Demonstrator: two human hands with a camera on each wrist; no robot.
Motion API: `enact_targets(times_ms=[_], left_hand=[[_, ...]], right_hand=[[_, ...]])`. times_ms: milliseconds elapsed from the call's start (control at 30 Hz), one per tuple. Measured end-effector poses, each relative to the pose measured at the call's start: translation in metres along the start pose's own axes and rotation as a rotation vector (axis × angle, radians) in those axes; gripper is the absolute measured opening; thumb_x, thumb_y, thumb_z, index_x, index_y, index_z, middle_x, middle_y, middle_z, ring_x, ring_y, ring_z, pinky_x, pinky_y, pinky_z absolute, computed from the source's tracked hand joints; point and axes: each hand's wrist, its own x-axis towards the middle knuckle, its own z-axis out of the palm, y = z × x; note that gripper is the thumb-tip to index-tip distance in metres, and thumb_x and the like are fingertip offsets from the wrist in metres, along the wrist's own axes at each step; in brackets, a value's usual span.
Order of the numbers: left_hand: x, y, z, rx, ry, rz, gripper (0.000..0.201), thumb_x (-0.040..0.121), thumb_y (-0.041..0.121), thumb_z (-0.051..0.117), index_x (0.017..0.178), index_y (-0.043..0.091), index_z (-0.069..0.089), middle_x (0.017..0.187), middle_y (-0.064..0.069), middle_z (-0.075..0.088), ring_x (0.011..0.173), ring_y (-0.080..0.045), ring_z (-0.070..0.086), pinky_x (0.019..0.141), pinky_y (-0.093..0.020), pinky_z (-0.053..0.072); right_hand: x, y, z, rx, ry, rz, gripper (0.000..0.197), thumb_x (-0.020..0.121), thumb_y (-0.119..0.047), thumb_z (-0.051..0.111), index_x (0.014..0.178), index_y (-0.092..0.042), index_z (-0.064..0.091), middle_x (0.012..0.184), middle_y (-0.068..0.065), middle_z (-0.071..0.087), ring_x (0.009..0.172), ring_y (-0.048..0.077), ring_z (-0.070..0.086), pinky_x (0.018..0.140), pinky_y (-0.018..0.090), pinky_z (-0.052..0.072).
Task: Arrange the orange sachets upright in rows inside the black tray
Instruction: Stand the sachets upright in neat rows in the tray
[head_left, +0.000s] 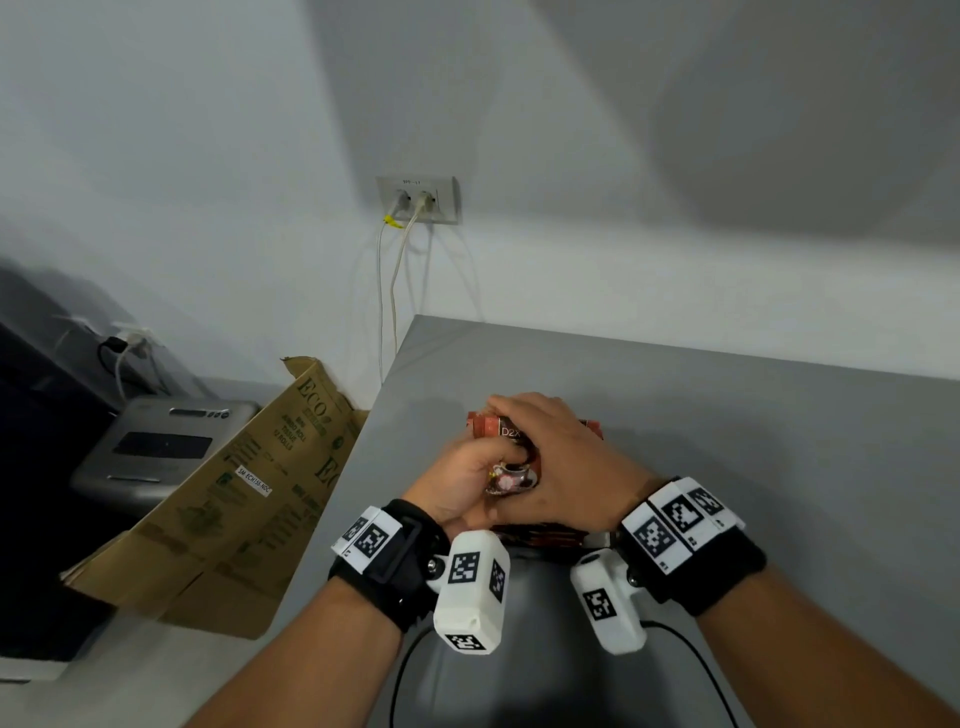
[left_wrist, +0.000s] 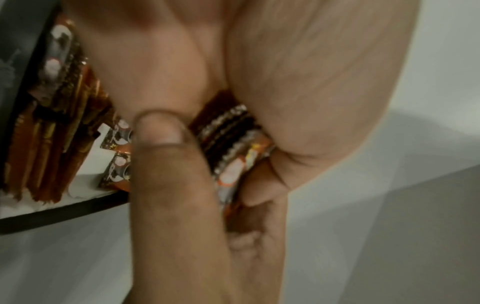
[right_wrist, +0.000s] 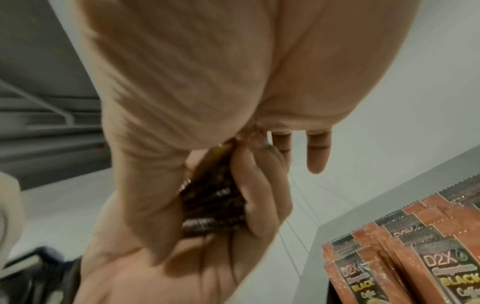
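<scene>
Both hands meet over the black tray (left_wrist: 64, 214), which rests on the grey table (head_left: 753, 441). My left hand (head_left: 483, 478) grips a bundle of orange sachets (head_left: 511, 480) between thumb (left_wrist: 168, 185) and curled fingers (right_wrist: 259, 195). My right hand (head_left: 550, 447) lies over the bundle's top, its thumb along the bundle (right_wrist: 213, 201) and two fingers (right_wrist: 319, 152) straight beyond it. Other orange sachets (right_wrist: 415, 236), marked D2X, stand upright in the tray (left_wrist: 52, 144). The hands hide most of the tray in the head view.
A brown cardboard box (head_left: 234, 493) leans against the table's left edge, with a grey machine (head_left: 156, 447) behind it. A wall socket (head_left: 418, 200) with two cables is above the table's far corner. A black cable (head_left: 691, 654) runs from the right wrist camera.
</scene>
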Motion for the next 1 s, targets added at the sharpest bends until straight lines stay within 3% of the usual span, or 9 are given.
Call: enact_targets(times_ms=[100,233,367,433,533,600,733,833,1000], left_hand=[[0.003,-0.001,-0.002,0.037,0.018,0.097,0.062,0.075,-0.016,0.057,0.132,0.009,0.053,0.11,-0.028,0.067,0.093,-0.034,0.07,0.075,-0.041,0.061],[0.008,-0.003,-0.003,0.15,0.066,0.168,0.083,0.063,-0.018,0.065,0.137,0.013,0.047,0.106,-0.029,0.063,0.089,-0.033,0.067,0.078,-0.041,0.057],[0.01,0.002,-0.003,0.219,0.137,0.187,0.076,0.068,-0.011,0.076,0.134,0.014,0.048,0.099,-0.016,0.066,0.076,-0.022,0.067,0.069,-0.04,0.054],[0.01,0.008,-0.009,0.199,0.226,0.187,0.059,0.08,-0.002,0.074,0.131,0.016,0.051,0.103,-0.015,0.067,0.08,-0.023,0.068,0.069,-0.041,0.054],[0.009,0.013,-0.026,0.146,0.34,0.195,0.039,0.089,-0.002,0.064,0.122,0.017,0.055,0.096,-0.009,0.068,0.074,-0.022,0.065,0.063,-0.038,0.051],[0.007,0.012,-0.035,0.14,0.369,0.187,0.037,0.089,-0.004,0.062,0.119,0.016,0.056,0.098,-0.012,0.066,0.076,-0.024,0.063,0.065,-0.039,0.05],[0.003,0.007,-0.038,0.199,0.367,0.155,0.037,0.089,-0.002,0.062,0.122,0.014,0.056,0.102,-0.017,0.066,0.081,-0.029,0.062,0.067,-0.04,0.051],[-0.001,0.005,-0.039,0.238,0.37,0.139,0.033,0.089,0.0,0.062,0.12,0.013,0.059,0.096,-0.014,0.068,0.081,-0.027,0.064,0.064,-0.037,0.051],[-0.005,0.006,-0.04,0.281,0.367,0.128,0.024,0.091,-0.001,0.058,0.109,0.014,0.062,0.085,-0.011,0.066,0.071,-0.022,0.06,0.057,-0.031,0.051]], right_hand=[[0.001,0.002,-0.011,0.275,0.209,0.113,0.071,0.076,-0.044,0.073,0.142,-0.032,0.049,0.125,-0.016,0.051,0.108,0.001,0.054,0.095,0.022,0.046],[0.003,0.008,-0.023,0.284,0.281,0.176,0.03,0.086,-0.015,0.071,0.113,-0.028,0.07,0.09,-0.012,0.068,0.074,-0.001,0.064,0.071,0.013,0.049],[0.003,0.014,-0.037,0.168,0.27,0.179,0.019,0.085,-0.012,0.072,0.087,-0.031,0.073,0.079,-0.017,0.07,0.073,-0.003,0.064,0.07,0.012,0.046],[0.003,0.023,-0.052,0.134,0.33,0.226,0.018,0.087,-0.014,0.071,0.082,-0.031,0.071,0.077,-0.016,0.069,0.07,-0.003,0.062,0.067,0.014,0.047],[0.001,0.049,-0.063,0.034,0.368,0.322,0.019,0.089,-0.009,0.067,0.084,-0.027,0.068,0.076,-0.018,0.067,0.068,-0.008,0.061,0.058,0.004,0.043],[0.0,0.066,-0.055,-0.043,0.316,0.383,0.022,0.088,-0.005,0.063,0.084,-0.026,0.067,0.076,-0.015,0.069,0.071,-0.004,0.064,0.059,0.007,0.046],[-0.001,0.093,-0.022,-0.137,0.153,0.465,0.028,0.088,-0.002,0.06,0.08,-0.029,0.062,0.082,-0.007,0.07,0.077,0.011,0.069,0.076,0.033,0.06],[-0.002,0.099,-0.007,-0.163,0.114,0.506,0.027,0.085,-0.006,0.06,0.08,-0.032,0.059,0.087,-0.001,0.07,0.081,0.018,0.067,0.078,0.037,0.059],[0.0,0.1,0.0,-0.194,0.169,0.555,0.009,0.083,-0.011,0.063,0.087,-0.02,0.062,0.089,0.002,0.066,0.08,0.021,0.063,0.075,0.035,0.057]])
